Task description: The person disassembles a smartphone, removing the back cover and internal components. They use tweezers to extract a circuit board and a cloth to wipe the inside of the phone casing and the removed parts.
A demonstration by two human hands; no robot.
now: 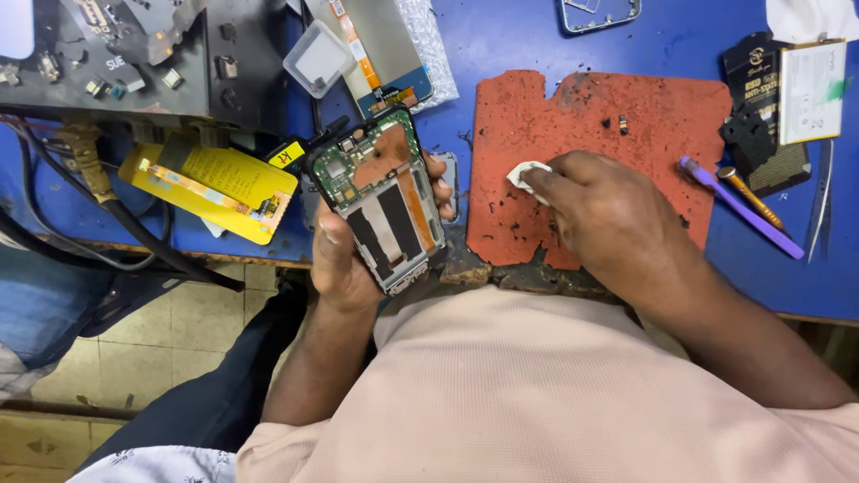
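An opened phone (380,199) with its back cover off sits in the person's left hand (344,255), held above the near edge of a blue workbench (528,36). Its green circuit board faces up at the far end, with black and orange strips running down the body. The left hand wraps around it from below, thumb along the left side and fingertips (438,183) curling over the right side. Just to the right, the right hand (608,219) rests on a worn red mat (662,116), its fingers pinched closed on a small white wad (526,173). Further right on the bench lie a purple pry tool (743,210), an orange-handled tool (750,195) and metal tweezers (820,206). To the left of the phone lies a yellow flat part with an orange ribbon cable (215,188). Beyond the phone lies a display panel (380,45) beside a small clear plastic box (319,58).
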